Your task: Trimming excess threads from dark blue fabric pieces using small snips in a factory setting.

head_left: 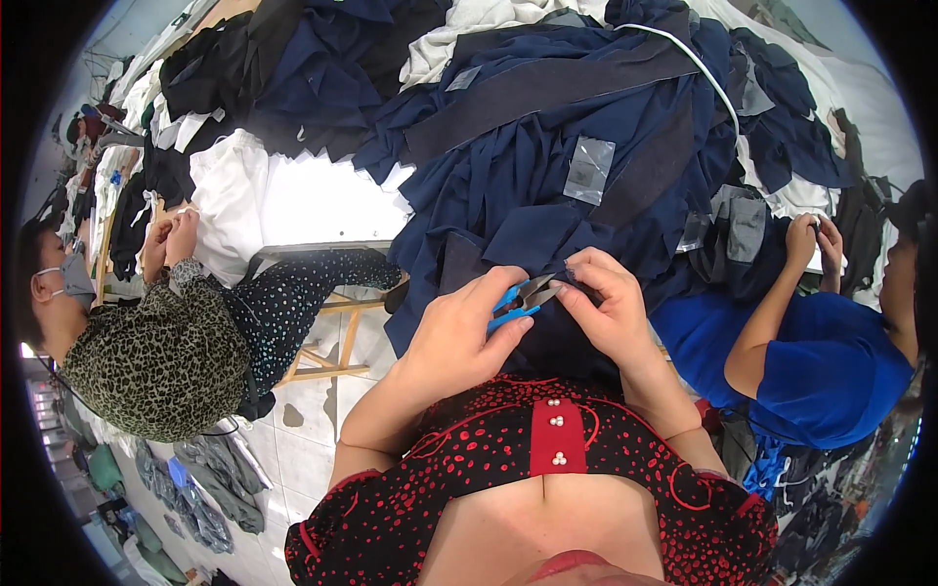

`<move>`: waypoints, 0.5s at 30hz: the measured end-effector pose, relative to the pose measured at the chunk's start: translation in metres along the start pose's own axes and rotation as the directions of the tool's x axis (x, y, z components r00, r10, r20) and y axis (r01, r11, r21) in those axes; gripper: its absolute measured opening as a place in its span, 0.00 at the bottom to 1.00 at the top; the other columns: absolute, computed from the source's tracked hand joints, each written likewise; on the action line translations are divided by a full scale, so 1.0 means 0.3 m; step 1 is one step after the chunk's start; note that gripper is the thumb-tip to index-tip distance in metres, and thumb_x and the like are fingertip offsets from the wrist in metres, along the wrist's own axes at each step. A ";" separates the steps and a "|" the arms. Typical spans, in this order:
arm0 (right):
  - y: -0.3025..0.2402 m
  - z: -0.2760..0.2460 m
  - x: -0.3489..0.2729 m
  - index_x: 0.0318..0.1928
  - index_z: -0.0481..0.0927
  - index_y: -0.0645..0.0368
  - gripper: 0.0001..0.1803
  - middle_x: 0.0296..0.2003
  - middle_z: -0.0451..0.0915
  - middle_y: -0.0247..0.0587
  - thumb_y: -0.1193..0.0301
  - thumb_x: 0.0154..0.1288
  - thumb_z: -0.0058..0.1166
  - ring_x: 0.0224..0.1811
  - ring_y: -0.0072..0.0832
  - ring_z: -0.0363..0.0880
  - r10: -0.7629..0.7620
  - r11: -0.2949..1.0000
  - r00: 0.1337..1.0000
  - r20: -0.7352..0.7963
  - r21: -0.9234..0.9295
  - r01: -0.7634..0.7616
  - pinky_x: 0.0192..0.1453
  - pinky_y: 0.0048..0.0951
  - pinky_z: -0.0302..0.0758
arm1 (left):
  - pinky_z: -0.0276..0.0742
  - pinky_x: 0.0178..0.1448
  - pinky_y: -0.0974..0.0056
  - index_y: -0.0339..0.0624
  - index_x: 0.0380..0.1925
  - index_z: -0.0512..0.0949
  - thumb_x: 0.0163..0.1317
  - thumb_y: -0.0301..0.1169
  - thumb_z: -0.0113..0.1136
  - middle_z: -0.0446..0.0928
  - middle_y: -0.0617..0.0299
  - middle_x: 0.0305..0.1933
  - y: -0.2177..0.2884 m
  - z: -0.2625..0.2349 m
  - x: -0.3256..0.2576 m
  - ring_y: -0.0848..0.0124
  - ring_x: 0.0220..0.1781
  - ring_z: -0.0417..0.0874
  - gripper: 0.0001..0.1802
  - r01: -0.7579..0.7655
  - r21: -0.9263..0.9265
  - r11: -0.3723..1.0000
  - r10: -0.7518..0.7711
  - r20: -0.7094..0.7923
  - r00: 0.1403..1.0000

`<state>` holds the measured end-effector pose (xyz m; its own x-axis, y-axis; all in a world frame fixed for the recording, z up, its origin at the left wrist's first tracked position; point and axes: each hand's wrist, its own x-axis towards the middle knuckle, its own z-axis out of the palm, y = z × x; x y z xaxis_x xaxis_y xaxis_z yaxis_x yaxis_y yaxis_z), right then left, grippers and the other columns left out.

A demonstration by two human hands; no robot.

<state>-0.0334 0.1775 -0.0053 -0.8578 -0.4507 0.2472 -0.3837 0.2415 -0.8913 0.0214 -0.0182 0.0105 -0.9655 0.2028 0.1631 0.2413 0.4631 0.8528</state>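
My left hand (459, 327) grips a small pair of blue-handled thread snips (521, 298), blades pointing right. My right hand (606, 303) pinches a fold of dark navy cloth (508, 195) just at the snips' tips. The navy cloth hangs from a large heap on the table down toward my lap. A small clear plastic bag (589, 169) lies on the heap above my hands.
A person in a leopard-print top (156, 352) sits at my left, handling white fabric (234, 200). A person in a blue shirt (821, 361) sits at my right, working on dark cloth. Black and navy garments cover the table; a wooden stool (332, 342) stands on the tiled floor.
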 end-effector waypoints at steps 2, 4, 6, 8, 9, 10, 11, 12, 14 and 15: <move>-0.002 -0.003 0.003 0.31 0.77 0.68 0.05 0.30 0.76 0.40 0.77 0.57 0.56 0.29 0.24 0.73 -0.035 0.999 0.999 -0.009 -0.027 0.035 0.32 0.21 0.68 | 0.74 0.37 0.56 0.40 0.47 0.69 0.55 0.30 0.60 0.76 0.50 0.34 0.001 0.001 0.001 0.50 0.36 0.79 0.19 -0.009 -0.002 1.000 0.009 -0.009 1.000; -0.001 -0.005 0.004 0.31 0.78 0.68 0.05 0.30 0.76 0.40 0.77 0.57 0.56 0.29 0.25 0.74 -0.070 0.996 0.997 -0.021 -0.055 0.068 0.32 0.21 0.68 | 0.74 0.37 0.57 0.40 0.47 0.69 0.55 0.30 0.60 0.76 0.50 0.35 0.000 0.003 0.004 0.50 0.36 0.79 0.19 -0.024 -0.019 1.000 0.024 -0.011 1.000; 0.001 -0.007 0.004 0.31 0.78 0.68 0.04 0.31 0.76 0.40 0.77 0.57 0.56 0.29 0.24 0.74 0.047 0.998 0.999 0.002 0.048 -0.047 0.32 0.21 0.68 | 0.74 0.39 0.60 0.39 0.47 0.70 0.55 0.29 0.60 0.76 0.50 0.35 0.005 0.000 0.000 0.54 0.36 0.79 0.19 -0.011 -0.030 0.999 0.011 0.002 1.000; 0.006 -0.006 0.003 0.31 0.78 0.68 0.04 0.30 0.76 0.40 0.78 0.57 0.56 0.29 0.24 0.73 0.069 0.994 0.998 0.012 0.088 -0.070 0.32 0.21 0.68 | 0.73 0.41 0.63 0.37 0.48 0.71 0.55 0.29 0.60 0.76 0.51 0.36 0.014 -0.005 -0.001 0.57 0.36 0.80 0.19 0.003 -0.039 0.999 -0.003 0.013 1.000; 0.008 -0.006 0.001 0.32 0.79 0.67 0.04 0.30 0.76 0.40 0.78 0.57 0.56 0.28 0.24 0.73 0.093 0.988 0.995 0.022 0.125 -0.095 0.32 0.21 0.68 | 0.74 0.41 0.63 0.37 0.48 0.71 0.55 0.29 0.59 0.76 0.51 0.36 0.016 -0.006 0.000 0.57 0.36 0.80 0.19 0.009 -0.038 0.999 -0.008 0.023 1.000; 0.010 -0.006 -0.001 0.32 0.79 0.67 0.04 0.30 0.76 0.40 0.78 0.57 0.56 0.28 0.24 0.73 0.093 0.988 0.995 0.022 0.125 -0.095 0.32 0.21 0.68 | 0.74 0.41 0.63 0.37 0.47 0.71 0.55 0.29 0.59 0.76 0.51 0.36 0.017 -0.006 0.002 0.57 0.36 0.79 0.19 0.015 -0.036 0.999 -0.014 0.033 0.999; 0.011 -0.007 -0.002 0.31 0.79 0.67 0.04 0.30 0.76 0.40 0.78 0.57 0.56 0.28 0.24 0.73 0.110 0.984 0.994 0.025 0.136 -0.112 0.32 0.21 0.68 | 0.74 0.41 0.63 0.37 0.47 0.71 0.55 0.29 0.59 0.76 0.51 0.36 0.013 -0.003 0.004 0.57 0.36 0.79 0.19 0.014 -0.037 0.999 -0.013 0.033 0.999; 0.010 -0.007 -0.003 0.31 0.79 0.67 0.04 0.30 0.76 0.40 0.78 0.57 0.57 0.28 0.24 0.73 0.124 0.981 0.992 0.028 0.149 -0.127 0.32 0.21 0.68 | 0.74 0.39 0.60 0.39 0.47 0.70 0.55 0.29 0.60 0.76 0.50 0.36 0.010 0.000 0.006 0.54 0.36 0.79 0.19 -0.017 -0.021 1.000 0.018 0.017 1.000; 0.012 -0.003 -0.005 0.31 0.79 0.67 0.04 0.30 0.76 0.40 0.78 0.56 0.57 0.28 0.24 0.74 0.103 0.986 0.995 0.018 0.132 -0.104 0.32 0.22 0.68 | 0.74 0.37 0.57 0.41 0.47 0.70 0.55 0.30 0.60 0.76 0.50 0.36 0.008 0.003 0.005 0.51 0.36 0.79 0.19 -0.050 -0.004 0.999 0.050 0.000 0.999; 0.014 -0.001 -0.005 0.31 0.79 0.67 0.04 0.30 0.76 0.41 0.78 0.55 0.57 0.29 0.25 0.74 0.082 0.990 0.997 0.008 0.115 -0.083 0.32 0.22 0.68 | 0.74 0.37 0.57 0.41 0.47 0.69 0.55 0.30 0.60 0.76 0.50 0.36 0.006 0.005 0.004 0.51 0.36 0.79 0.19 -0.049 -0.003 0.999 0.049 -0.004 0.999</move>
<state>-0.0338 0.1794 -0.0092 -0.8838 -0.4360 0.1698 -0.2695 0.1776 -0.9465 0.0207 -0.0159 0.0117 -0.9529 0.2215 0.2071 0.2883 0.4501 0.8452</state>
